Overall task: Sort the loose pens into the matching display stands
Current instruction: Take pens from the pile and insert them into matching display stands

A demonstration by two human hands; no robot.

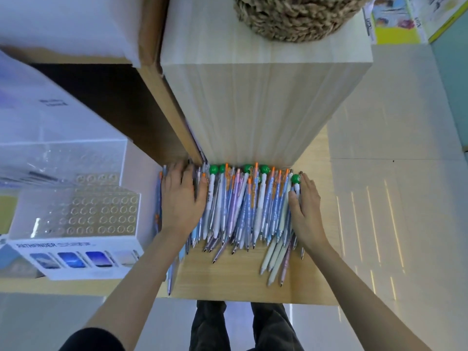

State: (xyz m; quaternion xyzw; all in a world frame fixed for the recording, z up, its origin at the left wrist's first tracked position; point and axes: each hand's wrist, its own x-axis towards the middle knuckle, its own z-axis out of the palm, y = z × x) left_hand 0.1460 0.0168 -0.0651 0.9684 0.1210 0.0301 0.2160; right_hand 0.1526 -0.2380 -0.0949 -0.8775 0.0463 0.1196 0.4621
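My left hand [181,198] lies flat, fingers straight and together, on the left edge of a heap of loose plastic pens [240,209] in white, pale blue and lilac. Many have orange push-buttons and a few have round green tops. My right hand [306,211] stands on its edge against the heap's other side, fingers straight, thumb touching a green-topped pen. Neither hand grips anything. The pens lie between my palms on a light wooden shelf board [240,282], tips pointing back toward my wrists. Their tops butt against a tall pale wooden block [253,110] just beyond my fingertips. Some cream and pink pens have slid out beside my right wrist. Well to the left of my left hand stands a clear acrylic display stand with rows of round holes [101,214]. A woven straw basket [293,19] sits on top of the block.
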